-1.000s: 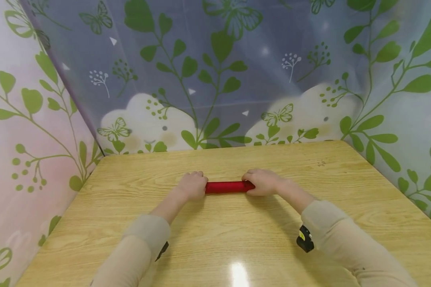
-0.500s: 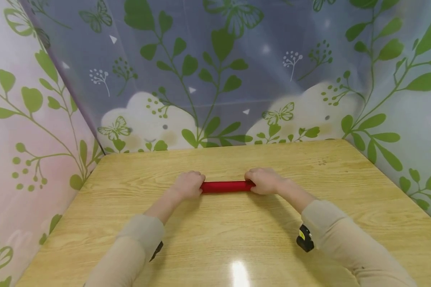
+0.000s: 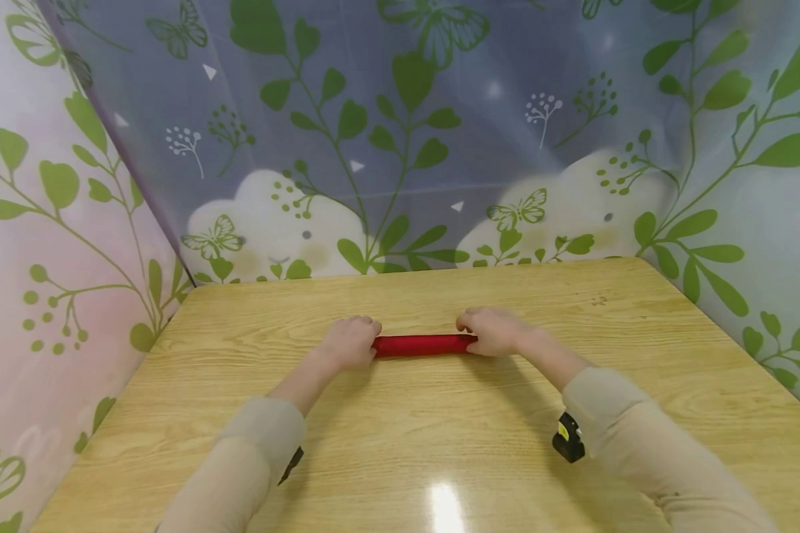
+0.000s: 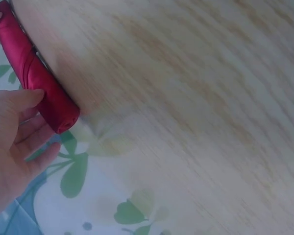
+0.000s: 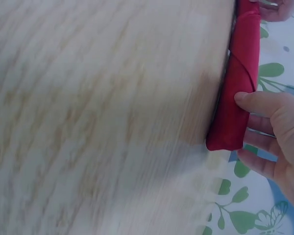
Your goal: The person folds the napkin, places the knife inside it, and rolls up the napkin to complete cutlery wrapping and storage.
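A rolled red cloth (image 3: pixel 423 346), shiny like satin, lies crosswise on the wooden table (image 3: pixel 400 429). At its left end my left hand (image 3: pixel 350 343) grips it. The left wrist view shows the left thumb (image 4: pixel 32 98) on the near side, close to the spiral end of the roll, with the fingers behind. My right hand (image 3: pixel 496 332) is at the other end. In the right wrist view its thumb (image 5: pixel 247 100) presses the cloth and the fingers go behind it. From the head view, the right forefinger stands slightly raised above the roll.
A patterned backdrop (image 3: pixel 400 148) with leaves and butterflies rises behind the table's far edge and along both sides. Small black devices sit under each wrist, the right one (image 3: pixel 568 437) showing more plainly. Light glares on the table (image 3: pixel 445 507) near the front.
My left hand has shifted slightly left along the roll. The right hand has moved a little right, its fingers loosening and lifting at the end. The roll stays about where it was.
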A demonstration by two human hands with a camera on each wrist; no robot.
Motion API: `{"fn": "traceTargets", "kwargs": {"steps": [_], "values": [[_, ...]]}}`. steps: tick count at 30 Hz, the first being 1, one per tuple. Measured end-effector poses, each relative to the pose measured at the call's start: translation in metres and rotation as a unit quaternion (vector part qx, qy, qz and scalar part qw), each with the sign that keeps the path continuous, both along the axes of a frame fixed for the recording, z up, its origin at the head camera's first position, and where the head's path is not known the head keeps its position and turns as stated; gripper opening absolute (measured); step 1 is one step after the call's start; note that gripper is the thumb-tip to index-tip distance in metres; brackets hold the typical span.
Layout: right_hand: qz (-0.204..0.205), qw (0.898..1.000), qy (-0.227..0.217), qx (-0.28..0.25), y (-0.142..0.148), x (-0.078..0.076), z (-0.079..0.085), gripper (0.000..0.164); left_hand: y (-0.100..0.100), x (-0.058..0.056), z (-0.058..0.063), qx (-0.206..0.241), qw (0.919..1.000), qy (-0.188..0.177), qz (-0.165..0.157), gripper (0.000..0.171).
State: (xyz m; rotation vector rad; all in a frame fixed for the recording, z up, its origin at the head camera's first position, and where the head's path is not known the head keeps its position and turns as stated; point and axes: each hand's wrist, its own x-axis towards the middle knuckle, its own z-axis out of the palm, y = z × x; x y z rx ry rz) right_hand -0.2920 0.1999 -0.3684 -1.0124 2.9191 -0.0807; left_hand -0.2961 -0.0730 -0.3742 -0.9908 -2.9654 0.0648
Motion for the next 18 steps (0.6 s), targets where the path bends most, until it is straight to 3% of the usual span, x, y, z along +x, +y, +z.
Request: {"fn": "traceTargets", "kwargs": {"steps": [6, 12, 18], "values": [[0.004, 1.0, -0.002, -0.01, 0.003, -0.001, 0.001, 0.02, -0.005, 0.001, 0.0, 0.001, 1.0, 0.004, 0.003, 0.014], [-0.014, 0.999, -0.022, -0.045, 0.011, -0.001, 0.0, 0.049, -0.012, -0.001, 0.002, 0.001, 0.9997, 0.022, 0.003, 0.045], [-0.081, 0.992, 0.008, -0.093, 0.037, 0.003, 0.007, 0.06, -0.035, -0.006, 0.012, 0.044, 0.9976, 0.021, 0.05, 0.059]]}}
